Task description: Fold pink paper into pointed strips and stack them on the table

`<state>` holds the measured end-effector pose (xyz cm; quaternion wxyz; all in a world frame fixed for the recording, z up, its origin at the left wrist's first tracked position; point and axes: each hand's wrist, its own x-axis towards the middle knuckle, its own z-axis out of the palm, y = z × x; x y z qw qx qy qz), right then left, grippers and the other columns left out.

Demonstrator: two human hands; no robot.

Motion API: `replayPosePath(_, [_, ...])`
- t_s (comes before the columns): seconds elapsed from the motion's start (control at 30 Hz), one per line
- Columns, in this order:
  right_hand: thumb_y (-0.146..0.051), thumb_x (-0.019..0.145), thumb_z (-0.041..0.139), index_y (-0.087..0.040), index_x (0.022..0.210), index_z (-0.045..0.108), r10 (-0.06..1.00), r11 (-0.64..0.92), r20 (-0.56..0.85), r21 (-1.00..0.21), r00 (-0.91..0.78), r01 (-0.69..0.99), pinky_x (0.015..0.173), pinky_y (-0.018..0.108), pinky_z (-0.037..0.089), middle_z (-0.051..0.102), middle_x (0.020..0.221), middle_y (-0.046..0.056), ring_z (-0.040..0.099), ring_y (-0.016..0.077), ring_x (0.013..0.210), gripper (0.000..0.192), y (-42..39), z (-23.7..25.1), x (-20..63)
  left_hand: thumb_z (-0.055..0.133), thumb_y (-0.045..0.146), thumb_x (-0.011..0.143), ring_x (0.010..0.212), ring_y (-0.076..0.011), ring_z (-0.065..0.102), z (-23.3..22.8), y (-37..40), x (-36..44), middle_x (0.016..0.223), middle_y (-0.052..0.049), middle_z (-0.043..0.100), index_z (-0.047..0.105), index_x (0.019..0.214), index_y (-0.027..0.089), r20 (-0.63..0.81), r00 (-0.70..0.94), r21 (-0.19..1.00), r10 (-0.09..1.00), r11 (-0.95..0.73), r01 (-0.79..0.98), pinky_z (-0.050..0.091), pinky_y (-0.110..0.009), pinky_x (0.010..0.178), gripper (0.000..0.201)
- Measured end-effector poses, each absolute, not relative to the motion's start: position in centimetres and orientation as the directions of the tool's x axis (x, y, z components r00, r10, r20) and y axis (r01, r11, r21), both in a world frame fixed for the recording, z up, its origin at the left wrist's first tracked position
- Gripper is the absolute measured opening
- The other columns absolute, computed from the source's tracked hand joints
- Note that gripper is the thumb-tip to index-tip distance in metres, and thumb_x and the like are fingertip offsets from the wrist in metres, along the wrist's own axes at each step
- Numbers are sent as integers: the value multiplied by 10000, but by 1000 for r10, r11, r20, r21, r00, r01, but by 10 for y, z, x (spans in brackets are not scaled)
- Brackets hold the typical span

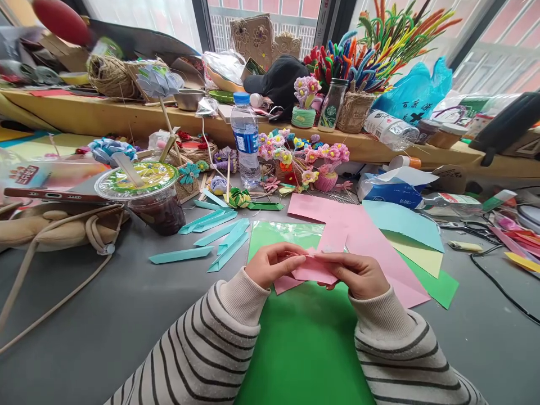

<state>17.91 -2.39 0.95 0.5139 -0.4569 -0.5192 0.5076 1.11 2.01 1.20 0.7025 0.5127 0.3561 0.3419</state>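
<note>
Both hands, left hand [274,263] and right hand [358,274], pinched on pink paper [313,269] above cluttered grey table [105,315] beside windows [169,17].

The grey tabletop [105,326] carries a green sheet [304,337], pink paper [358,230], teal strips [215,236], a lidded drink cup [147,197] and a water bottle [246,140].

One head-worn camera looks forward and down, close over the gray table [105,315], edges perhaps distorted.

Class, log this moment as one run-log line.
left hand: pinching pink paper | right hand: pinching same paper | under: green sheet | left: teal strips
</note>
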Motion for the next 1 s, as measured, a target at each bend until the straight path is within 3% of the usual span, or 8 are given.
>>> replayPosePath(0.13, [-102, 671, 522, -261, 780, 675, 992, 124, 123, -992, -13, 31, 434, 187, 513, 679, 738, -11, 603, 103, 502, 246, -25, 6, 176, 636, 355, 560, 505, -62, 471, 13, 20, 14, 586, 8, 547, 622, 652, 116, -234, 446, 952, 864, 296, -74, 405, -168, 460, 256])
replayPosePath(0.27, [-126, 668, 530, -227, 784, 678, 980, 201, 200, -974, -19, 107, 554, 216, 520, 673, 809, 20, 612, 164, 732, 214, -24, 4, 177, 646, 312, 562, 554, -71, 494, 10, 21, 13, 627, -2, 583, 632, 689, 119, -229, 457, 955, 860, 290, -68, 415, -177, 531, 232])
replayPosePath(0.47, [-279, 638, 612, -186, 860, 648, 1000, 8, 9, -999, 22, 42, 436, 213, 508, 656, 789, 38, 579, 98, 440, 244, -23, 6, 176, 637, 280, 583, 656, -107, 533, 7, 20, 12, 705, -28, 622, 634, 717, 124, -147, 414, 979, 898, 193, -70, 420, -202, 615, 206])
replayPosePath(0.63, [-394, 657, 564, -124, 766, 649, 994, -98, -99, -995, 44, -24, 411, 226, 510, 646, 680, 55, 601, 144, 465, 303, -22, 10, 176, 629, 298, 587, 657, -125, 543, 6, 19, 12, 725, -44, 632, 634, 740, 122, -104, 399, 992, 911, 125, -27, 424, -218, 605, 234])
replayPosePath(0.73, [-368, 631, 599, -120, 728, 644, 994, -105, -105, -994, 40, -16, 410, 216, 509, 620, 521, 25, 597, 148, 450, 269, -22, 10, 176, 621, 310, 595, 670, -134, 550, 5, 19, 12, 750, -57, 635, 629, 773, 119, -100, 409, 993, 907, 116, -16, 430, -227, 610, 261])
replayPosePath(1.0, [-339, 669, 575, -135, 745, 636, 998, -47, -45, -998, 37, 47, 390, 206, 496, 616, 510, 9, 578, 126, 410, 226, -23, 9, 175, 628, 314, 588, 645, -126, 543, 3, 19, 12, 707, -44, 617, 618, 744, 119, -83, 401, 995, 912, 100, -21, 427, -223, 593, 250])
